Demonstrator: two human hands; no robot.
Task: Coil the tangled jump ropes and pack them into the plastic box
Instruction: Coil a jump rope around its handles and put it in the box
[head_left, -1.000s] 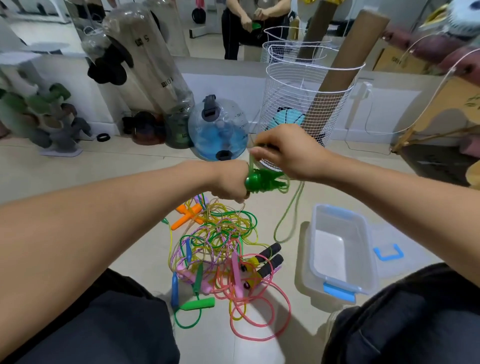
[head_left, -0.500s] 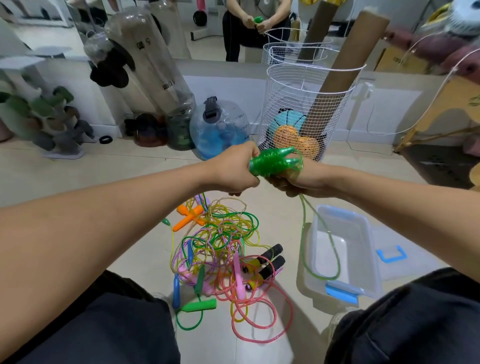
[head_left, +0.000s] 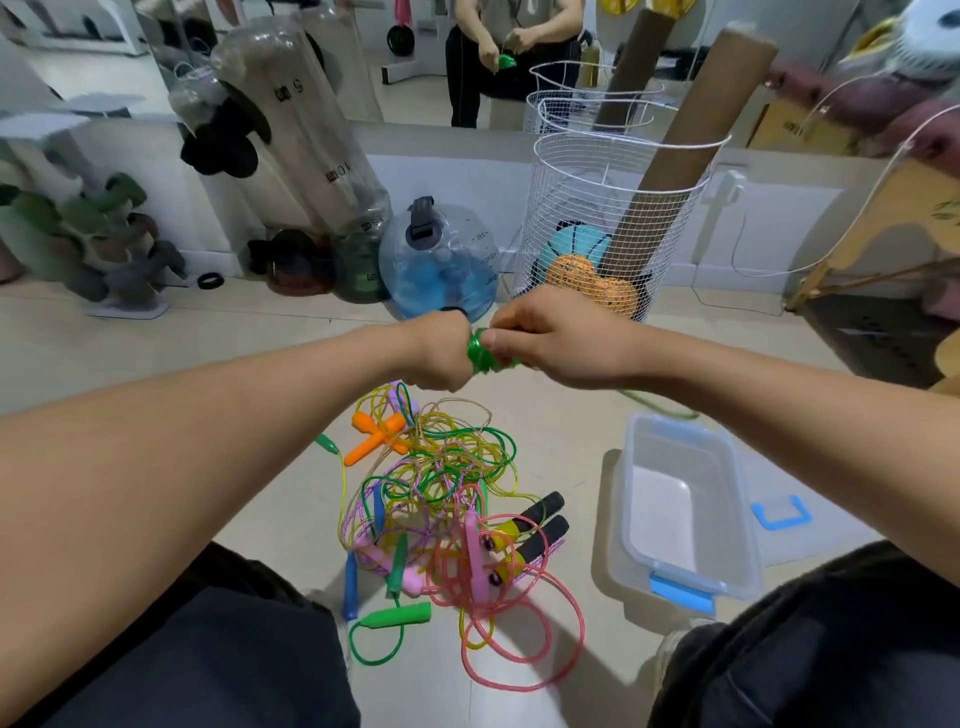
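Observation:
My left hand (head_left: 440, 353) grips the handles of a green jump rope (head_left: 482, 355), whose cord is wound tightly round them. My right hand (head_left: 550, 338) pinches the cord against this bundle from the right; a short green tail (head_left: 660, 406) hangs below my right forearm. Both hands are raised above the floor. On the floor below lies a tangled pile of jump ropes (head_left: 441, 483) in green, yellow, pink, orange and blue, with black-and-yellow handles (head_left: 535, 525). The clear plastic box (head_left: 685, 566) with blue clips stands open to the right of the pile, holding nothing.
The box lid (head_left: 810, 499) with a blue clip lies right of the box. A white wire basket (head_left: 613, 218) with balls and a cardboard tube stands behind my hands. A blue water jug (head_left: 441, 265) and clear bottles lean by the mirrored wall. My knees frame the bottom.
The long green loop that hung down beside the box has been wound up; only a short tail is left. My right hand moved from below the bundle to its right side.

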